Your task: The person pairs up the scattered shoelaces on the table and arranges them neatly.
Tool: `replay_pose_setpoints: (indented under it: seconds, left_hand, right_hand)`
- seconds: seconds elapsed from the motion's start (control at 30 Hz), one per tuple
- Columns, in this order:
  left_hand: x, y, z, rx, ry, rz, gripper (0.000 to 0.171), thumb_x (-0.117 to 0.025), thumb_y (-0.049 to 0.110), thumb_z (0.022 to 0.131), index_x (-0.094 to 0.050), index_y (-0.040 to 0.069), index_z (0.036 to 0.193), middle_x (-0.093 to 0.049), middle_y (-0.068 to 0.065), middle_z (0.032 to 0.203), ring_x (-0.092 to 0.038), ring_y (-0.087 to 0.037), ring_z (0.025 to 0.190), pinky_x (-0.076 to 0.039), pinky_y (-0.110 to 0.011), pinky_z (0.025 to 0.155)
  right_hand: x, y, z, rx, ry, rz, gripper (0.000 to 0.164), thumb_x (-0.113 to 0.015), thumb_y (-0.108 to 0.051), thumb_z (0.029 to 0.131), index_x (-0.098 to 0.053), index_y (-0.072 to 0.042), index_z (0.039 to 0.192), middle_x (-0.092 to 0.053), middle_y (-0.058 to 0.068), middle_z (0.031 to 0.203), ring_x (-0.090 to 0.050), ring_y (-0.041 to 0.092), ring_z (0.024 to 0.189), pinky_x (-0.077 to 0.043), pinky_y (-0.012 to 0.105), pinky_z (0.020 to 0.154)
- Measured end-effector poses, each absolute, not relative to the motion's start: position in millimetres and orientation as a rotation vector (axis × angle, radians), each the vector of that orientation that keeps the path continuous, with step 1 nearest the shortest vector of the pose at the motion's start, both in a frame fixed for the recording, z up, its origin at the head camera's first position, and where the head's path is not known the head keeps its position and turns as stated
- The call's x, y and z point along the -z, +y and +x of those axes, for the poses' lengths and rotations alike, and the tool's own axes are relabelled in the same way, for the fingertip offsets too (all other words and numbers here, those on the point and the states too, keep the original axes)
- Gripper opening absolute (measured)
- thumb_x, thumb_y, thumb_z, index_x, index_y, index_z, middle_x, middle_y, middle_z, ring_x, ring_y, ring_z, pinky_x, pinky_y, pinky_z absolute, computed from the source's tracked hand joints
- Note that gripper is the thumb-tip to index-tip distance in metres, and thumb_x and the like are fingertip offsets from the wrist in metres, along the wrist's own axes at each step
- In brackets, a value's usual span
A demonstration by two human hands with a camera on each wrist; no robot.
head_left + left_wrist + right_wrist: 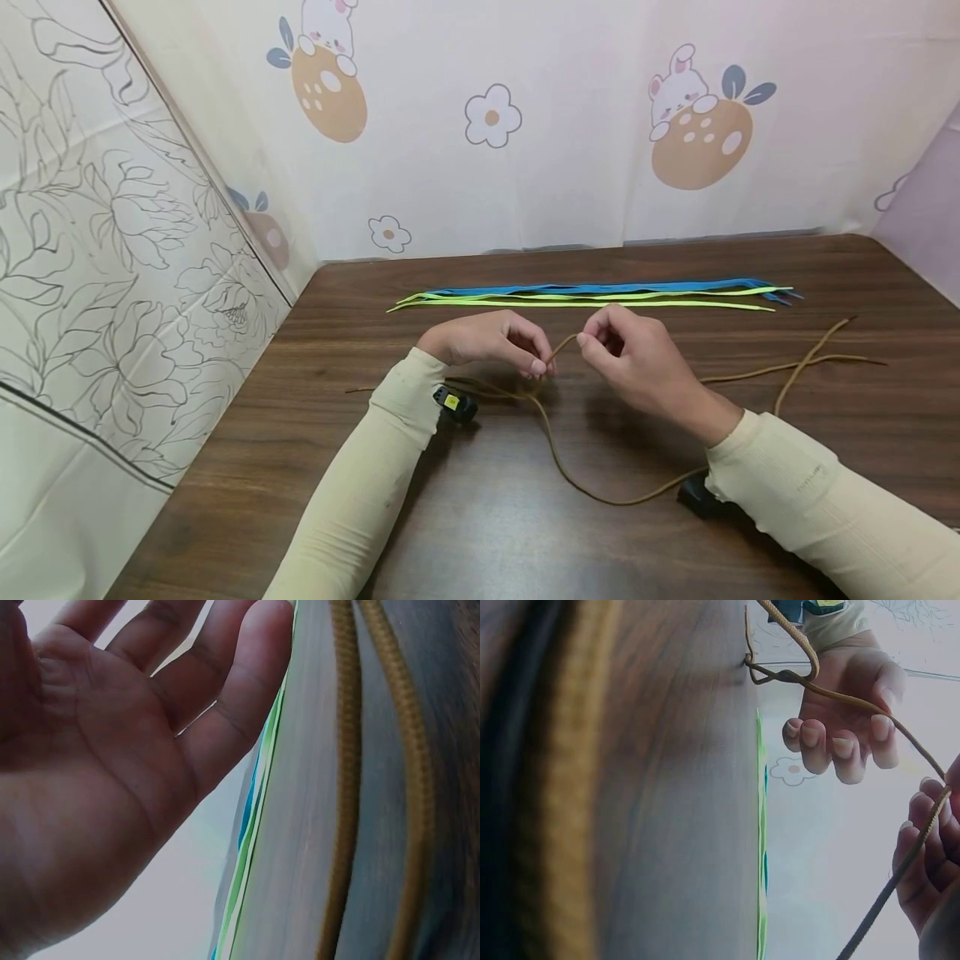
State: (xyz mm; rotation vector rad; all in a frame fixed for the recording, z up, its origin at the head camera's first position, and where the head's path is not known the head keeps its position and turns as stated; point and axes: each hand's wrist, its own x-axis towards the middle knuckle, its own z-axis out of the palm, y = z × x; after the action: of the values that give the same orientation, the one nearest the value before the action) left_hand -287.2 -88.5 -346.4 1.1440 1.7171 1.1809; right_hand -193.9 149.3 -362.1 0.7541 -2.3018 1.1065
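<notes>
A thin brown round cord (615, 503) runs over the dark wooden table and rises between the two hands. My left hand (501, 343) pinches it between thumb and forefinger, the other fingers loosely bent. Just to the right, my right hand (637, 358) also pinches the cord, with a short stretch spanning the gap. Below the left fingertips, the strands cross and twist together; this twisted part (786, 676) shows in the right wrist view. Two cord strands (346, 750) pass beside the left palm in the left wrist view, where the pinching fingertips are out of frame.
Flat blue laces (592, 288) and yellow-green laces (585, 305) lie lengthwise behind the hands. To the right, loose brown cord ends (806, 360) cross on the table (480, 533). A patterned curtain (570, 167) hangs along the back edge, another at the left.
</notes>
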Motion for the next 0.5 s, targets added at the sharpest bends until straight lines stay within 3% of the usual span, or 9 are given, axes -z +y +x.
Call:
replay_pose_setpoints:
  seconds: [0.2, 0.5]
  left_hand:
    - [347.6, -87.4, -287.4, -1.177, 1.686, 1.134, 0.003, -0.064, 0.005, 0.094, -0.066, 0.005, 0.092, -0.067, -0.021, 0.110, -0.063, -0.031, 0.106, -0.052, -0.039, 0.090]
    - [348.3, -89.4, -285.9, -1.183, 1.694, 1.062, 0.006, -0.062, 0.003, 0.090, -0.056, 0.002, 0.092, -0.063, -0.010, 0.086, -0.064, -0.022, 0.089, -0.051, -0.039, 0.084]
  right_hand:
    - [361.7, 149.9, -193.1, -1.114, -2.277, 0.739, 0.014, -0.067, -0.002, 0.093, -0.058, -0.011, 0.089, -0.050, -0.004, 0.072, -0.045, 0.012, 0.059, -0.036, 0.022, 0.052]
    - [360.1, 149.6, -192.6, -1.138, -2.244, 0.707, 0.013, -0.065, -0.001, 0.093, -0.058, -0.011, 0.088, -0.049, -0.004, 0.072, -0.045, 0.012, 0.059, -0.037, 0.023, 0.052]
